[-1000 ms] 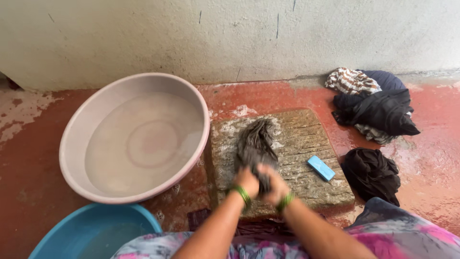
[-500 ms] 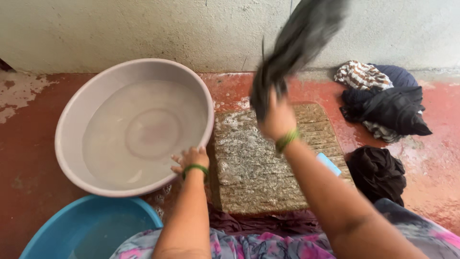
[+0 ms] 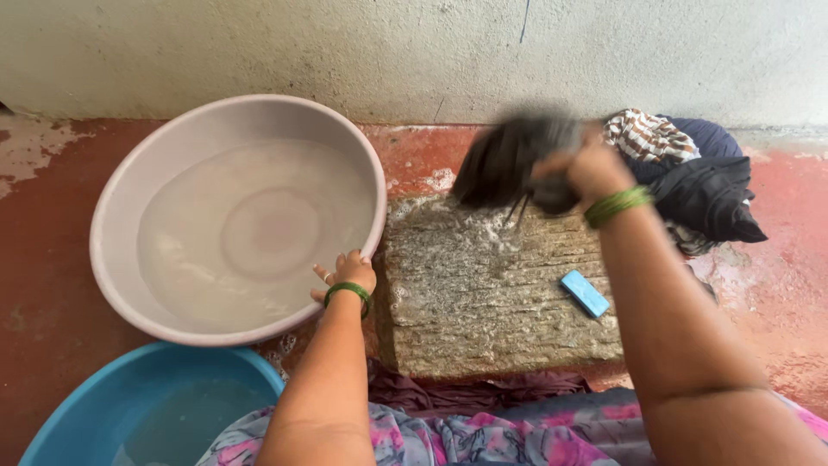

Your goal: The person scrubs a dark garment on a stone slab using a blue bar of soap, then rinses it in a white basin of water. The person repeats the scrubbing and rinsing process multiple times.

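- Nearest the camera, at the bottom edge, lies the person's lap in a pink and purple floral garment [image 3: 483, 436], both bare forearms reaching forward from it.
- Beside the lap on the left sits a blue plastic basin [image 3: 103, 406] holding a little water, only partly in view.
- Just beyond it, the left hand [image 3: 345, 274] (a green bangle at the wrist) rests with fingers curled loosely against the near rim of a large pinkish-grey basin [image 3: 116, 194]; it grasps nothing, and the basin holds cloudy water.
- To the right of that basin, touching it or nearly so, lies a flat ridged washing stone [image 3: 483, 302], wet and flecked with suds.
- A small blue bar of soap [image 3: 585, 293] lies on the right part of the stone.
- Above the far edge of the stone, the right hand [image 3: 586, 173], also with green bangles, is clenched around a dark wet cloth [image 3: 504, 164], held in the air and blurred by motion.
- Farther right, on the red floor [image 3: 52, 285] against the pale wall [image 3: 259, 52], sits a pile of clothes [image 3: 690, 173]: one brown-and-white striped, the others dark.
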